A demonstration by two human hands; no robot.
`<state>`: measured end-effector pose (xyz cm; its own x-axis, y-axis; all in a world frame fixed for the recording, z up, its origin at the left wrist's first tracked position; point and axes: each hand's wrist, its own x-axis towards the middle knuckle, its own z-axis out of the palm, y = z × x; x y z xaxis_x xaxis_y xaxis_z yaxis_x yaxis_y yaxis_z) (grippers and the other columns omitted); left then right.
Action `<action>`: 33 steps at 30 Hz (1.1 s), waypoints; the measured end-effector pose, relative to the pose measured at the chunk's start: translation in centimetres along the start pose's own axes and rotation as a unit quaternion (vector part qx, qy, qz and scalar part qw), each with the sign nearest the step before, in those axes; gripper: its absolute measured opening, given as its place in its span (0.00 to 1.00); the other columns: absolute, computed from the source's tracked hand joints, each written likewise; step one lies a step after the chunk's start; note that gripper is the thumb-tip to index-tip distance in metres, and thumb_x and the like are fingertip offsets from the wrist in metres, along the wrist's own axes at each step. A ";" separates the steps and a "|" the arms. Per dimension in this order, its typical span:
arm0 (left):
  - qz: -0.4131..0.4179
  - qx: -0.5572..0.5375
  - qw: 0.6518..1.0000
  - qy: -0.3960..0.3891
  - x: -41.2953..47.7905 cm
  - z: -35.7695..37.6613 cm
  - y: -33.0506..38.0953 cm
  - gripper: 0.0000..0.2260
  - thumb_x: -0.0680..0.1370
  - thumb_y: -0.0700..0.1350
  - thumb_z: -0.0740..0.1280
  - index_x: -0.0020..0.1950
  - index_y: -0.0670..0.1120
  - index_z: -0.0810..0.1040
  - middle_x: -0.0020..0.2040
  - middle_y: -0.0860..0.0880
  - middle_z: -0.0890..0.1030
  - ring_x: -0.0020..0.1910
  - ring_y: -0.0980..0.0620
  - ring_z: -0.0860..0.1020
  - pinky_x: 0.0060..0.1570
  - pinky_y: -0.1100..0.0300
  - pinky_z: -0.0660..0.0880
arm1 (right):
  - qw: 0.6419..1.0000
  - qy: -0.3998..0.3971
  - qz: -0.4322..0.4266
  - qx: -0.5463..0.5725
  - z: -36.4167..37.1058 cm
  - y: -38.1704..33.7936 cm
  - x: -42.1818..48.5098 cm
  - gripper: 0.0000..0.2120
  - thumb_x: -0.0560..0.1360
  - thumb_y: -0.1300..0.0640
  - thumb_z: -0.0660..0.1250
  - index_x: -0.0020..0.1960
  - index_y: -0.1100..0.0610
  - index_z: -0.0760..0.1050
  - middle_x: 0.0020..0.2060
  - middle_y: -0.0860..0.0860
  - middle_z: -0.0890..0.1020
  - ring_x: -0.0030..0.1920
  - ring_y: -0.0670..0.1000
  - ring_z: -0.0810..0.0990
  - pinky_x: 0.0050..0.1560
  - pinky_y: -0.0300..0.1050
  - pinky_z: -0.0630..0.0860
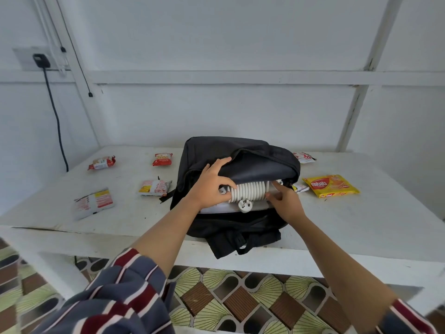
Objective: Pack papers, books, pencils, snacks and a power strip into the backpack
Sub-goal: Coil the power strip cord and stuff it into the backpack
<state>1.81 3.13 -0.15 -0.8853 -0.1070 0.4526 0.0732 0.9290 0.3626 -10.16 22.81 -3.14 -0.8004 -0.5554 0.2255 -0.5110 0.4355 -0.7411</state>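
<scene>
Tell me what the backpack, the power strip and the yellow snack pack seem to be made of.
Backpack: matte black fabric, likely synthetic; it sags and creases. Power strip: smooth white plastic, slightly shiny on its wound coils. Yellow snack pack: glossy printed film, probably plastic; it shines and wrinkles.

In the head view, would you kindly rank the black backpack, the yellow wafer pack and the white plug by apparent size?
1. black backpack
2. yellow wafer pack
3. white plug
No two look alike.
</scene>
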 end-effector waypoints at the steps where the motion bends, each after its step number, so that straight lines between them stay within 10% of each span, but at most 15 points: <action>1: -0.001 -0.004 1.000 0.007 -0.1 -0.1 0.1 0.08 0.70 0.40 0.71 0.46 0.50 0.84 0.74 0.47 0.61 0.75 0.45 0.56 0.74 0.42 0.48 | 1.000 0.006 0.004 0.005 -0.1 -0.1 -0.1 0.21 0.77 0.58 0.64 0.69 0.57 0.68 0.33 0.61 0.79 0.36 0.57 0.78 0.41 0.46 0.74; 11: -0.053 -0.056 0.995 0.070 -0.6 -0.3 0.9 0.05 0.70 0.39 0.71 0.44 0.47 0.84 0.71 0.48 0.67 0.74 0.46 0.59 0.71 0.51 0.59 | 0.989 0.116 0.061 0.065 -3.5 1.1 0.1 0.13 0.72 0.66 0.67 0.56 0.61 0.78 0.40 0.55 0.78 0.40 0.53 0.75 0.42 0.41 0.69; 16: -0.015 -0.043 0.959 0.278 -0.5 -1.0 1.9 0.10 0.68 0.49 0.65 0.38 0.44 0.83 0.51 0.47 0.79 0.53 0.51 0.75 0.55 0.58 0.69 | 0.954 0.221 0.098 0.177 -6.5 1.1 0.7 0.15 0.74 0.69 0.59 0.59 0.64 0.74 0.49 0.55 0.76 0.48 0.52 0.73 0.49 0.44 0.70; 20: -0.053 -0.121 0.926 0.353 -0.2 -2.0 2.5 0.08 0.71 0.46 0.65 0.44 0.43 0.79 0.48 0.51 0.77 0.50 0.56 0.74 0.53 0.66 0.69 | 0.953 0.159 0.038 0.257 -8.2 -0.4 0.5 0.17 0.76 0.68 0.57 0.62 0.62 0.74 0.56 0.52 0.77 0.56 0.48 0.73 0.58 0.40 0.68; 25: -0.156 -0.247 0.933 0.212 -1.4 -2.3 3.3 0.05 0.77 0.42 0.63 0.49 0.48 0.78 0.43 0.52 0.80 0.43 0.56 0.78 0.44 0.67 0.74 | 0.978 -0.013 -0.020 0.208 -8.3 -1.8 -0.2 0.11 0.77 0.64 0.61 0.55 0.57 0.79 0.53 0.54 0.81 0.54 0.48 0.76 0.56 0.36 0.70; 33: -0.177 -0.106 0.978 0.005 -5.2 -1.4 3.2 0.05 0.73 0.43 0.71 0.47 0.48 0.82 0.41 0.50 0.83 0.40 0.56 0.80 0.47 0.62 0.76 | 0.992 -0.088 -0.091 -0.027 -6.2 -1.3 -0.9 0.14 0.71 0.62 0.71 0.56 0.56 0.80 0.56 0.50 0.79 0.57 0.48 0.75 0.56 0.36 0.67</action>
<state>7.33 6.14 -0.22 -0.8678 -0.4130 0.2764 -0.1416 0.7386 0.6591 -10.74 27.13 1.56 -0.6282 -0.7419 0.2346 -0.6618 0.3509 -0.6625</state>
